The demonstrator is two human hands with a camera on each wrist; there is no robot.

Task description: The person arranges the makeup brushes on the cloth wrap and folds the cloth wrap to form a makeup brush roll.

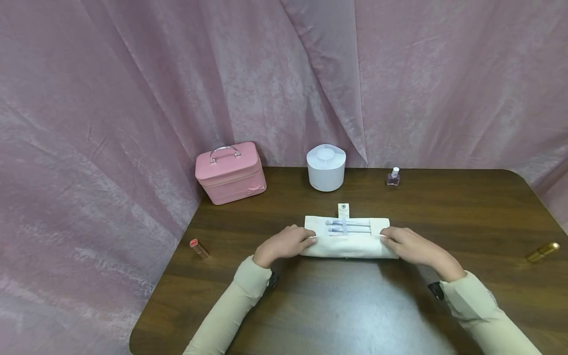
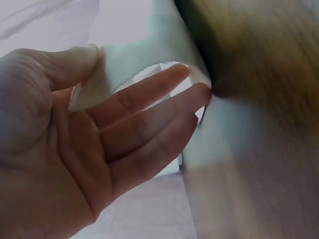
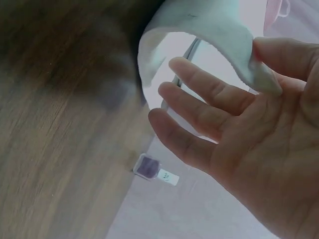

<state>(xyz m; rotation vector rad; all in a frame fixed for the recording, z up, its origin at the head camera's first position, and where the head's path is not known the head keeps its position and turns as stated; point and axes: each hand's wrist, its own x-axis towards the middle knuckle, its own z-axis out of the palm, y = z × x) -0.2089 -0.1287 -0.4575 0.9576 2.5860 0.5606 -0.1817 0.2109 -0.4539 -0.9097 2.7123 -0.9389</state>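
A cream fabric brush roll [image 1: 348, 245] lies in the middle of the dark wooden table [image 1: 333, 305], its near part curled over. Its far part lies flat and shows lilac brushes [image 1: 348, 226] and a snap tab [image 1: 343, 209]. My left hand [image 1: 288, 241] holds the roll's left end and my right hand [image 1: 408, 244] holds its right end. In the left wrist view my left hand [image 2: 139, 69] has its thumb on the fabric [image 2: 149, 45] and straight fingers beneath the curl. The right wrist view shows my right hand [image 3: 214, 69] pinching the fabric [image 3: 199, 20] the same way.
A pink vanity case [image 1: 230, 172] and a white round container [image 1: 326, 167] stand at the back. A small nail polish bottle [image 1: 393, 177] [image 3: 149, 167] is at the back right. A red lipstick [image 1: 198, 248] lies left and a gold tube [image 1: 542, 252] far right. Pink curtain surrounds the table.
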